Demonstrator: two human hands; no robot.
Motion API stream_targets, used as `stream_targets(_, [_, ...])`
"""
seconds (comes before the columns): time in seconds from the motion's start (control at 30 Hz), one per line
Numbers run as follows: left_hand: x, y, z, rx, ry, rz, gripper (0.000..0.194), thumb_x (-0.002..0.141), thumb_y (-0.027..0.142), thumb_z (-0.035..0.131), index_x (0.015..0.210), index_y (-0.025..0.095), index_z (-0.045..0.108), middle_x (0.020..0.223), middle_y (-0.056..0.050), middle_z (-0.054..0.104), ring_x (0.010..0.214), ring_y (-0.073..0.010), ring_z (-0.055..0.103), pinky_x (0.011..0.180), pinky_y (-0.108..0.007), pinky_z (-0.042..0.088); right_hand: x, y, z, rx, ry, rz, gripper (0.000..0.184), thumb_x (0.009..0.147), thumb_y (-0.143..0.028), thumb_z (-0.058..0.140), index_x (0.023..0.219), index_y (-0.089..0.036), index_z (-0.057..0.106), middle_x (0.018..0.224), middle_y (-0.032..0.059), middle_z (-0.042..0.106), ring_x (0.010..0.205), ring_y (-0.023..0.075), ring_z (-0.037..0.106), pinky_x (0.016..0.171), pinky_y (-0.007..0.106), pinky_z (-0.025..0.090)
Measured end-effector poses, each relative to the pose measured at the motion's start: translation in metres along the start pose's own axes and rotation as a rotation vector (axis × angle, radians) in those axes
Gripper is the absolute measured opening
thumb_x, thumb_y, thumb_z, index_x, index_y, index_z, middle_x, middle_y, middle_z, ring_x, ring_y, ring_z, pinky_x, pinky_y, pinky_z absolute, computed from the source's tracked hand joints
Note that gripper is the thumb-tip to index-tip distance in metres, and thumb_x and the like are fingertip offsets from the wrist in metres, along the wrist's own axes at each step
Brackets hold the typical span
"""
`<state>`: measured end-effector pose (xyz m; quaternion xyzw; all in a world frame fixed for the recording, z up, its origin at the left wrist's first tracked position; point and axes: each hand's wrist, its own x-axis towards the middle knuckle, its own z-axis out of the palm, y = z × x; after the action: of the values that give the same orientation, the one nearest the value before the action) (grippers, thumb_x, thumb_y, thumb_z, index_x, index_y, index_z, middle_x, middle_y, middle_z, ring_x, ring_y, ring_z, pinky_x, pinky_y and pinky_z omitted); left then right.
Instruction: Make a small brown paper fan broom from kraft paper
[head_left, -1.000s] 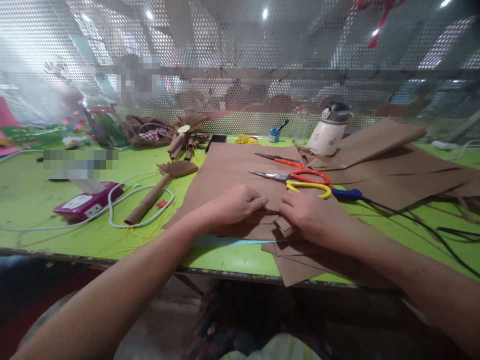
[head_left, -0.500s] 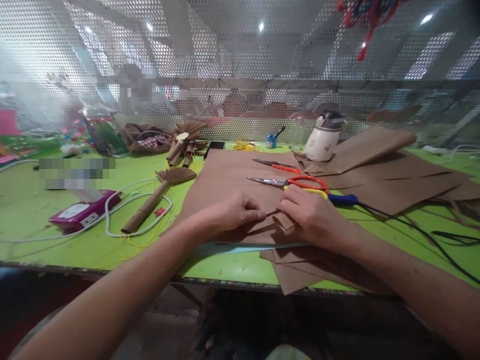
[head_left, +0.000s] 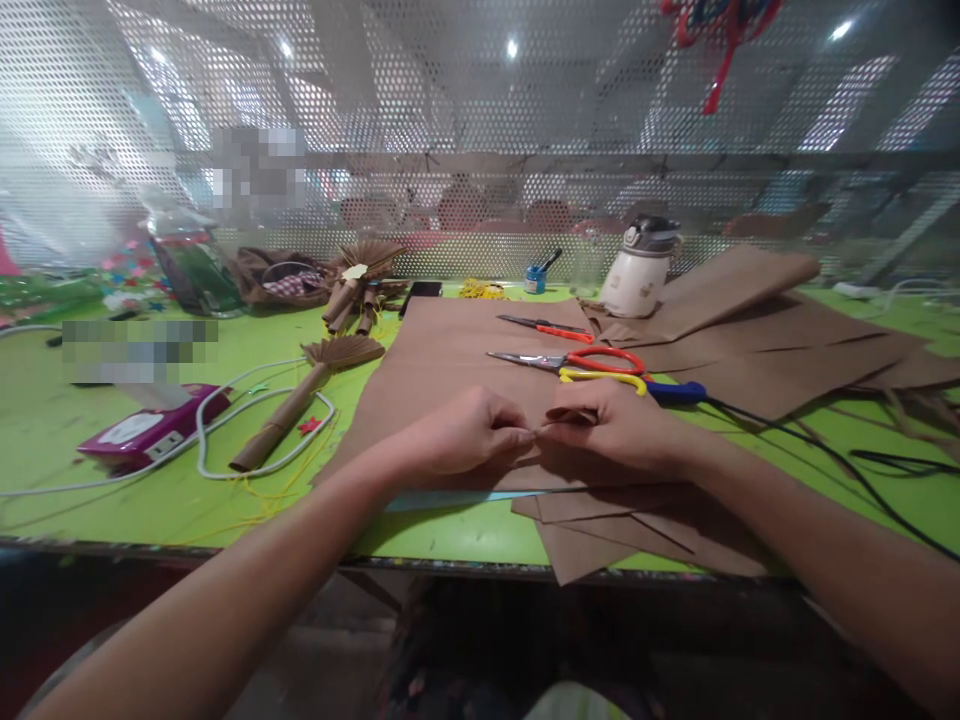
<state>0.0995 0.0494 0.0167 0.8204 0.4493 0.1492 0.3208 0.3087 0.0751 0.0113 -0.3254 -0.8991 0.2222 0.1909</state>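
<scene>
My left hand [head_left: 469,432] and my right hand [head_left: 622,430] meet at the middle of the green table [head_left: 90,470], both pinched on a small folded piece of brown paper [head_left: 568,414] lifted a little off the big brown sheet [head_left: 450,365] beneath. More loose brown pieces [head_left: 600,525] lie just under my right wrist at the table's front edge. Red-handled scissors [head_left: 577,360] and a yellow-handled pair [head_left: 600,378] lie right behind my right hand.
A rolled paper fan [head_left: 300,395], a white cable [head_left: 247,400] and a pink box [head_left: 142,435] sit at the left. A white jug [head_left: 637,268], a blue pot [head_left: 535,277], stacked brown sheets [head_left: 780,340] and a black cable [head_left: 825,445] are at the right. Perforated metal screen behind.
Both hands pressed flat on the paper a second ago; they have since closed together and raised the small folded piece off the sheet. The camera tilted slightly.
</scene>
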Motion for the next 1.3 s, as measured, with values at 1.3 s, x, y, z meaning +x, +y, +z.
stream_targets(1.3, [-0.004,-0.011,-0.019,-0.379,-0.157,-0.065,0.033,0.081,0.043,0.056,0.081,0.013,0.069,0.074,-0.005,0.068,0.064,-0.0114,0.056,0.06,-0.022,0.041,-0.001,0.032,-0.02,0.609,-0.12,0.226,0.023,0.072,-0.036,0.071,0.071,-0.013,0.066,0.052,-0.0011,0.059,0.044,0.0079,0.048,0.045,0.022,0.038])
